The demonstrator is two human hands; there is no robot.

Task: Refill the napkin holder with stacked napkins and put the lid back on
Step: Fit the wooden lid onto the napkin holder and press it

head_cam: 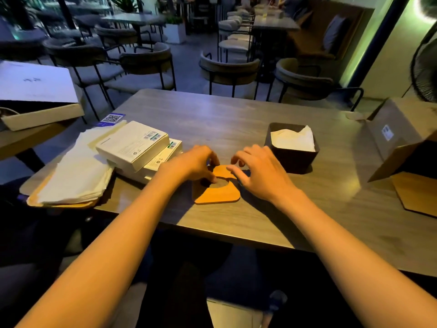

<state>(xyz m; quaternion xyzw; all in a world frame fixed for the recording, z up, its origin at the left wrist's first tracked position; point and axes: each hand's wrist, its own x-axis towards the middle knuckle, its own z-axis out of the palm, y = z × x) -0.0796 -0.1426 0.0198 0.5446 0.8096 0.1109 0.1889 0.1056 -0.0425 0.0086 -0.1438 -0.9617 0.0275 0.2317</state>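
Note:
A dark square napkin holder (293, 160) stands uncovered on the wooden table (212, 114), right of centre, with white napkins (292, 140) inside reaching its rim. Its wooden lid (217, 194), rounded-square with a round hole, lies flat on the table in front of me, left of the holder. My left hand (192, 165) grips the lid's far left part, fingers curled over the edge and thumb at the hole. My right hand (259, 172) hovers over the lid's right edge with curved, spread fingers, the index fingertip touching the wood.
At the left, a loose stack of white napkins (78, 176) lies on a wooden tray, with two white boxes (132, 145) beside it. An open cardboard box (397, 136) and a hexagonal wooden board (416, 195) sit at the right. Chairs and tables stand beyond.

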